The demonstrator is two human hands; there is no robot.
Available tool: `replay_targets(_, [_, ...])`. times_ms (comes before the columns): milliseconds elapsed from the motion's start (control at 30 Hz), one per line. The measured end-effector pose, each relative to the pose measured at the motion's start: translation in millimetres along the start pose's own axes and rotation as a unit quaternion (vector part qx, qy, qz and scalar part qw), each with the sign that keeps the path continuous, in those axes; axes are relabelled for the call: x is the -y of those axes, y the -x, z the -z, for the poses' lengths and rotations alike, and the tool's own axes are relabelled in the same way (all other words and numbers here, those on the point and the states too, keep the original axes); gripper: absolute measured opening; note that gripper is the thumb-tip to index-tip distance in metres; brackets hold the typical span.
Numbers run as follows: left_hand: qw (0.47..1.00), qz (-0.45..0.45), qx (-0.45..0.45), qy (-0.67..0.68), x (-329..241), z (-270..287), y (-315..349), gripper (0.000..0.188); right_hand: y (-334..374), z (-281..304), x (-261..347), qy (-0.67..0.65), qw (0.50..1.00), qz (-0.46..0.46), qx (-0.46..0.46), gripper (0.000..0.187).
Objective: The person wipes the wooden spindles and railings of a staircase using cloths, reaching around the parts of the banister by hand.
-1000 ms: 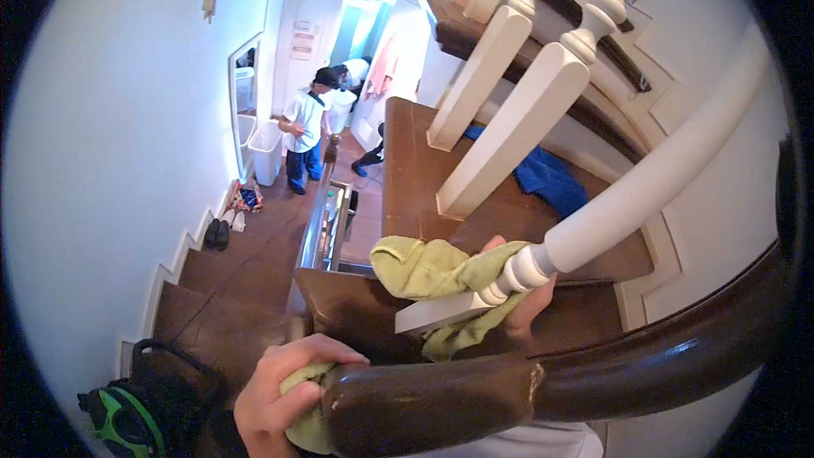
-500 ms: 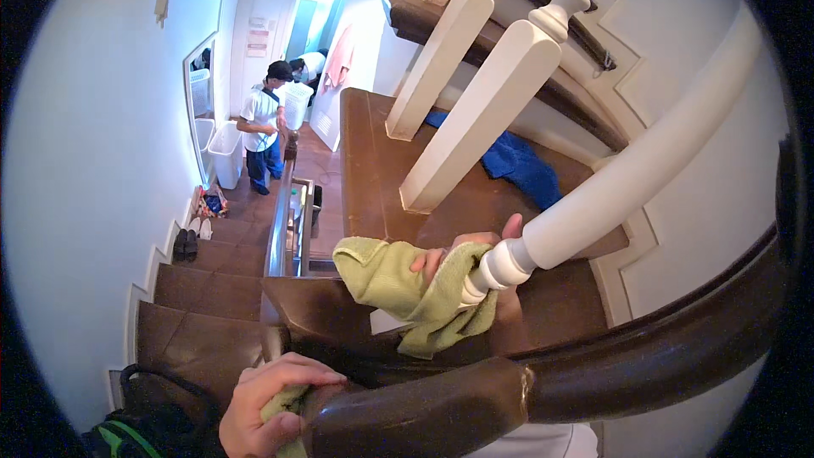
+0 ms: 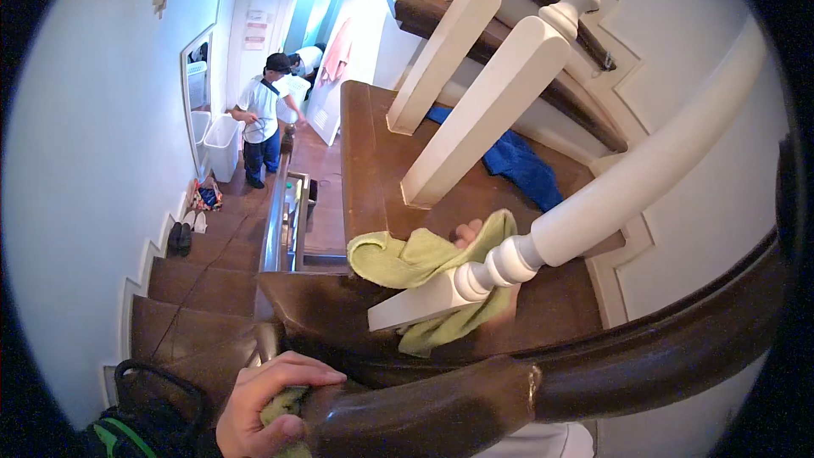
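Note:
My left hand (image 3: 270, 403) is closed over the end of the dark wooden handrail (image 3: 415, 407), with a piece of green cloth (image 3: 287, 405) bunched under its fingers. Past the rail, my right hand (image 3: 466, 234) holds another green cloth (image 3: 394, 259) around a white turned baluster (image 3: 627, 187). Only some fingers show there; the baluster and cloth hide the rest. One part of this cloth sticks out to the left, and another hangs below the baluster's square foot (image 3: 415, 305).
Two more white balusters (image 3: 487, 114) stand on the brown step (image 3: 373, 161), with a blue cloth (image 3: 521, 170) behind them. Stairs (image 3: 203, 288) descend at left, bearing shoes (image 3: 186, 233) and a cord. Below, a person (image 3: 261, 110) stands beside a white bin (image 3: 222, 148).
My right hand's cloth has shifted and spread, exposing more of the baluster's square foot. The left hand stays on the rail. Downstairs, the person has turned and stretches an arm out.

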State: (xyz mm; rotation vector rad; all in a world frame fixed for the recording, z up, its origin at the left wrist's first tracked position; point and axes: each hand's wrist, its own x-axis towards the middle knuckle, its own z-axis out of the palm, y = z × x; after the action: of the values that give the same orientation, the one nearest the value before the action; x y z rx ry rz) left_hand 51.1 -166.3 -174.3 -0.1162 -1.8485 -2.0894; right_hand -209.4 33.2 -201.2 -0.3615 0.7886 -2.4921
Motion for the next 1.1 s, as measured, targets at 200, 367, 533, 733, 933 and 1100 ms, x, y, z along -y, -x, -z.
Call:
replay_targets(200, [1.000,0.015,-0.006,0.022,1,0,0,0.063,-9,-36,4,0.321,0.868,0.059,0.374,0.048])
replay_targets(367, [0.995,0.028,-0.068,0.069,-4,-11,2,0.061,14,-33,-26,0.308,0.920,0.171,0.170,0.043])
replay_targets(533, [0.995,0.040,-0.060,0.073,-8,-10,2,0.060,6,81,-2,0.679,0.649,0.253,-0.231,0.034])
replay_targets(733, [0.998,0.013,-0.025,0.058,0,-5,-1,0.060,-46,-35,35,0.618,0.656,0.428,0.066,0.015])
replay_targets(933, [0.999,-0.003,0.011,0.052,4,4,1,0.058,-58,-31,6,0.750,0.612,0.249,-0.042,0.030])
replay_targets(1100, [0.990,-0.006,-0.136,0.040,5,-23,4,0.059,-60,-42,2,0.804,0.556,0.209,-0.025,0.031])
